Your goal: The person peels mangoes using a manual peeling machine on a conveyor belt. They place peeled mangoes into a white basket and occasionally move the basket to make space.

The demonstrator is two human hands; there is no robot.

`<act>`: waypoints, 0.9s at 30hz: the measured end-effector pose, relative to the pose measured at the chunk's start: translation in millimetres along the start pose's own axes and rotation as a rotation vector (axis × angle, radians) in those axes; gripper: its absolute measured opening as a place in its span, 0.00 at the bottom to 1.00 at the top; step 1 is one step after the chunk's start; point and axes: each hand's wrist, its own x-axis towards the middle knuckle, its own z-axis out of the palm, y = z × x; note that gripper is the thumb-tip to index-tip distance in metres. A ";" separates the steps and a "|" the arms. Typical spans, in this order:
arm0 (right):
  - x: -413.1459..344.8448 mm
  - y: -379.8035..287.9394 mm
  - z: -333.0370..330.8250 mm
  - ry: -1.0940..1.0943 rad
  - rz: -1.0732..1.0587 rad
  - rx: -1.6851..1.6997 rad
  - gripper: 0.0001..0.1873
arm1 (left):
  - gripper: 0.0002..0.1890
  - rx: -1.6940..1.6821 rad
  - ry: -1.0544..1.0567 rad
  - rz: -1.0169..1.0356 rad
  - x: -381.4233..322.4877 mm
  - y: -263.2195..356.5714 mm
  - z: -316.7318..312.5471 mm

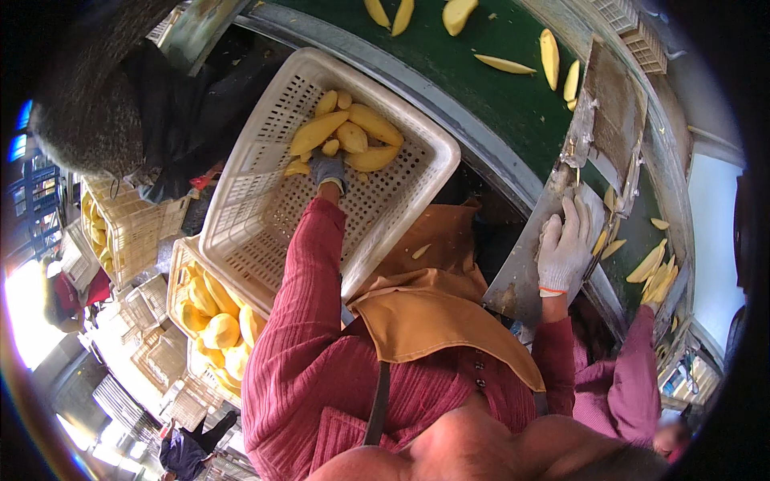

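My left hand [328, 169], in a grey glove, reaches down into a white perforated plastic crate [240, 231]. Its fingertips meet a heap of peeled yellow tubers [374, 124], probably sweet potatoes; whether they grip one is hidden. On the right, my right hand [564, 249], in a white knit glove, lies palm down on a sloping metal plate [511, 282]. Its fingers are stretched out and no object shows in them. Just beyond the fingertips stands a worn metal guard [613, 120] with plastic film along its edge. Cut yellow slices [612, 248] lie beside the plate.
A green conveyor belt [409, 66] carries several yellow pieces past the crate. At right, a co-worker's hand [652, 297] is among cut strips [648, 264]. Crates of peeled tubers [219, 330] stand at lower left. A dark-clothed person [174, 120] is close at upper left.
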 end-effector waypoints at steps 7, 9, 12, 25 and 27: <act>3.6 -22.0 -12.9 -0.091 0.265 0.407 0.22 | 0.30 -0.933 -0.357 -0.256 -107.7 47.4 -127.9; 3.9 -44.2 -25.2 -0.321 0.425 0.771 0.23 | 0.29 -0.980 -0.367 -0.221 -143.9 76.5 -168.2; -1.6 -100.8 -34.2 -0.170 -0.324 0.699 0.27 | 0.30 -1.205 -0.478 -0.087 -204.5 127.4 -193.4; -104.0 -15.7 -51.3 -0.015 -0.046 0.106 0.30 | 0.21 -0.928 -0.742 0.282 -255.0 144.8 -194.7; -97.2 6.0 -40.3 -0.038 -0.003 -0.014 0.32 | 0.18 -1.018 -0.478 0.033 -214.0 110.4 -159.7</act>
